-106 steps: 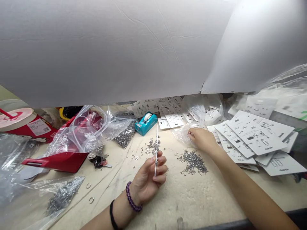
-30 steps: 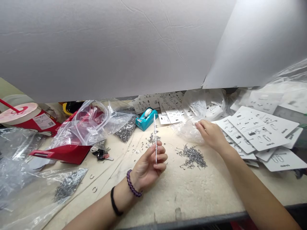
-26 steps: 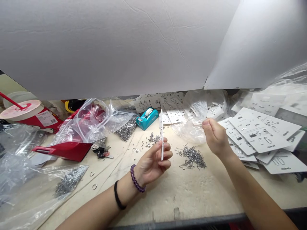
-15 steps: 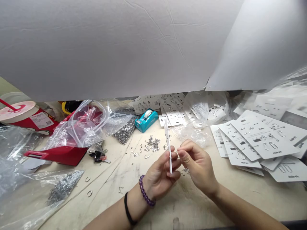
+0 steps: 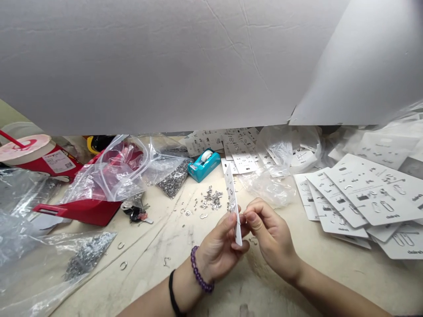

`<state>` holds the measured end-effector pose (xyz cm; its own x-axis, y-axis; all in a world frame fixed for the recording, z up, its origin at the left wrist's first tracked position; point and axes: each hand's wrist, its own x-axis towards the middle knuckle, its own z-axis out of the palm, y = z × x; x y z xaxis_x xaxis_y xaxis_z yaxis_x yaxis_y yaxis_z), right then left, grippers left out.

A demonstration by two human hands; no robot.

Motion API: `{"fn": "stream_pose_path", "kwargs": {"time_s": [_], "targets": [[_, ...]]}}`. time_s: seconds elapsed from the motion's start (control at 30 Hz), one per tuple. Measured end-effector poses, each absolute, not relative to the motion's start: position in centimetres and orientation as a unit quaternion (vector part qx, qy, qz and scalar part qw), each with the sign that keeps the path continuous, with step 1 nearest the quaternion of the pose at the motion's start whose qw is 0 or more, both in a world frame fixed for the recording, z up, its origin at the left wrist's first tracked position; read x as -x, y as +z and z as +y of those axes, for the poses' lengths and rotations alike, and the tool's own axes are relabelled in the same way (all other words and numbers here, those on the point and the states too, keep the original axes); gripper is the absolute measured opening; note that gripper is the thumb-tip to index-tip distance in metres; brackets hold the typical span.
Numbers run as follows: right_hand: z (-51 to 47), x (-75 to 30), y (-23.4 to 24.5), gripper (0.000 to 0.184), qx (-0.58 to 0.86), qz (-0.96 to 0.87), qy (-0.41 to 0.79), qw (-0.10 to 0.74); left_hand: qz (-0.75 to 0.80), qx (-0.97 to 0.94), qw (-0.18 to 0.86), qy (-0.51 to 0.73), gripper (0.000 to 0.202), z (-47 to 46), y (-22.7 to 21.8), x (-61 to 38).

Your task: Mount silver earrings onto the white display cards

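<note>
My left hand (image 5: 218, 254) holds a narrow white display card (image 5: 232, 204) upright between thumb and fingers, with small silver pieces fixed along it. My right hand (image 5: 271, 235) is pinching a tiny metal part (image 5: 243, 219) at the card's edge, and its fingertips touch or nearly touch the card. The part is mostly hidden by the fingers, so its shape is hard to make out. A loose heap of silver parts (image 5: 211, 198) lies on the cream tabletop (image 5: 148, 264) just beyond my hands. A single hook (image 5: 253, 241) lies beside my right hand.
Printed white cards (image 5: 373, 193) lie fanned out at right, with more behind a crumpled clear bag (image 5: 269, 187). A teal tape dispenser (image 5: 202, 165), a bag of silver parts (image 5: 173, 182), a red dustpan (image 5: 79, 212), keys (image 5: 135, 214) and a red cup (image 5: 29, 154) stand at left. A white sheet (image 5: 165, 66) hangs overhead.
My right hand has moved left from beside the clear bag to the card, and now pinches a small part there. My left hand has moved right, and the card's face shows wider.
</note>
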<state>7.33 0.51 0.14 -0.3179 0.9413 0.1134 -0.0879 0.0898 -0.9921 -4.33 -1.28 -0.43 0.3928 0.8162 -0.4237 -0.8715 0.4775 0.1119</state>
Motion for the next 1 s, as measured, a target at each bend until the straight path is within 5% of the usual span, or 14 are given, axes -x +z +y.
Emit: {"fn": "stream_pose_path", "kwargs": {"time_s": [1.0], "targets": [[0.7, -7.4, -0.2, 0.013, 0.375, -0.62, 0.519, 0.453, 0.252, 0.022, 0.827, 0.503, 0.035, -1.3, -1.1, 3.9]]}}
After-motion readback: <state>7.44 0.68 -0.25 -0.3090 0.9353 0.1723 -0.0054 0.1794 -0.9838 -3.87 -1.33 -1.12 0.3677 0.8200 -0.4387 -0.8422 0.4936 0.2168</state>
